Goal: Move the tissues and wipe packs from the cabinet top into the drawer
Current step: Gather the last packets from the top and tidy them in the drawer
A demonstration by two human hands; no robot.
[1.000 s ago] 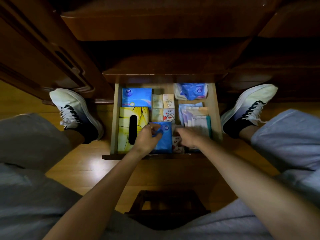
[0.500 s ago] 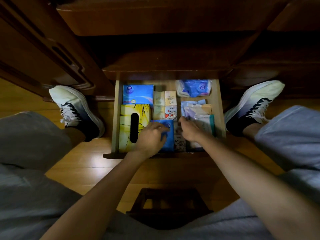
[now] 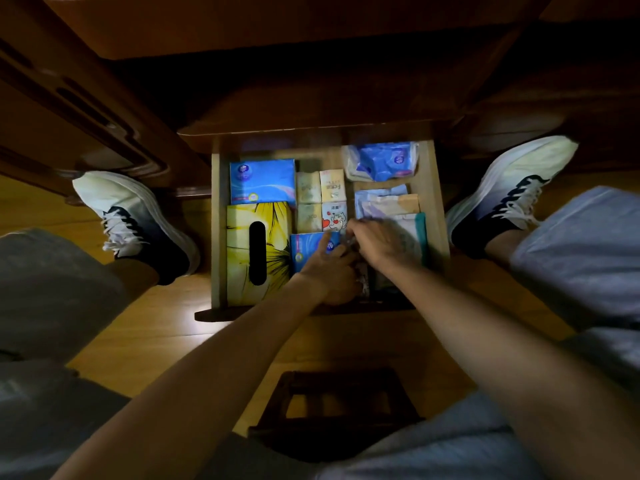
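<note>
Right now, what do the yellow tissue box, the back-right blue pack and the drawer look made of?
Yellow tissue box: printed cardboard, judging by crisp flat faces and a cut oval slot.
Blue pack: soft plastic film, crinkled and glossy.
Drawer: pale unfinished-looking wood or board, matte, with a dark front.

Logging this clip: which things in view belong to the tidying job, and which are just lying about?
Job:
drawer
yellow tissue box
blue tissue pack
small tissue packs
wipe packs
left hand
right hand

Lying about:
stool
shoes
</note>
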